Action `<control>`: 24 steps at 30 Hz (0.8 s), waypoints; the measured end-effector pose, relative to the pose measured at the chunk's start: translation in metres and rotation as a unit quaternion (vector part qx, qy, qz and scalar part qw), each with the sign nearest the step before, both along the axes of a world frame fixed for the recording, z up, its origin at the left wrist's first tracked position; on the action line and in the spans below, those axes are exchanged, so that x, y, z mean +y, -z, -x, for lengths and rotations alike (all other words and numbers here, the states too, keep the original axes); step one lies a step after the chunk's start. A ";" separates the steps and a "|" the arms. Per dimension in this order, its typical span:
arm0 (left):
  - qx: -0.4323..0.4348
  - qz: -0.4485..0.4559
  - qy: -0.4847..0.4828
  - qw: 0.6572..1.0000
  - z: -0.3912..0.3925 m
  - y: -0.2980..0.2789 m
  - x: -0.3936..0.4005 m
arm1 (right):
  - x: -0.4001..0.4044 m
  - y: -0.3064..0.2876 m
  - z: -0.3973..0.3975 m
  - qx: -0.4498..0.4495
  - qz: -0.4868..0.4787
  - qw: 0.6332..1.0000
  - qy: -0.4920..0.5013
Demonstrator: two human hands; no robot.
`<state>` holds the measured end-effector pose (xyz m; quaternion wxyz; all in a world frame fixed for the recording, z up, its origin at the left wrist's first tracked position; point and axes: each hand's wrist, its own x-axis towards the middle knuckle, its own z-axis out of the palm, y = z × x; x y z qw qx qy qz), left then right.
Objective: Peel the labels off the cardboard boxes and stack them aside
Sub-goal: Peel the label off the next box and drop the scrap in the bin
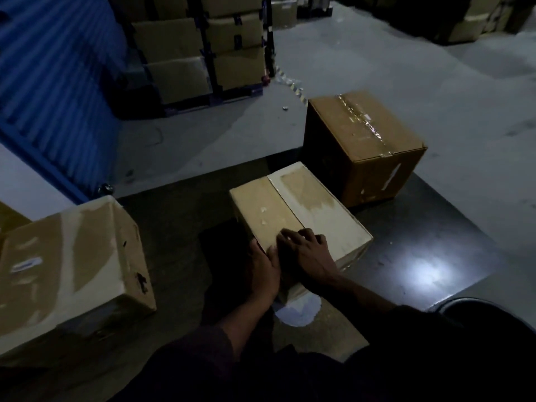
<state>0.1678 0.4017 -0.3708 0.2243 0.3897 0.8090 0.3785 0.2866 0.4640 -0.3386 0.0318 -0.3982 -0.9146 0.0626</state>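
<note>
Cardboard filled the scene from left to right. At the near left a large box (72, 265) lay tipped on its side on the dark floor mat (179, 216), with pale scuffed patches and one small white strip on its face; it sat well apart from the hands, and I judged it set aside or waiting its turn.

Far behind it, stacked boxes (200, 44) stood on a rack beside the blue ribbed wall (49, 82).

In the middle, the working box (298, 210) sat flat on the mat just in front of the person, turned at an angle so its near corner pointed at them, probably to bring the top within easy reach. A pale rectangle with a brown torn patch covered its right half, likely label residue.

The left hand (262, 271) gripped the near left edge, thumb on top and fingers down the side, seemingly to brace the box against the pull. The right hand (309, 250) rested on the top at the near end, touching the left one, its fingers curled down onto the surface as if picking at an edge. Whether it pinched anything I could not tell in the dim light.

A white scrap (298, 313) lay on the mat just under the near corner.

To the far right a taped box (362, 146) stood upright, near the working one but not touching it.
</note>
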 end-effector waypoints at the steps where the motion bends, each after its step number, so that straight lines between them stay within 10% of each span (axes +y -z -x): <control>1: 0.002 0.000 0.002 1.000 0.001 0.001 0.000 | -0.006 0.002 -0.004 0.009 -0.002 1.000 -0.003; 21: 0.029 -0.016 -0.012 0.999 -0.001 0.004 0.003 | 0.004 0.007 0.003 -0.004 0.014 0.999 -0.047; 24: 0.026 -0.018 -0.018 0.999 -0.001 0.002 0.004 | 0.026 0.007 -0.014 0.007 0.021 0.996 0.083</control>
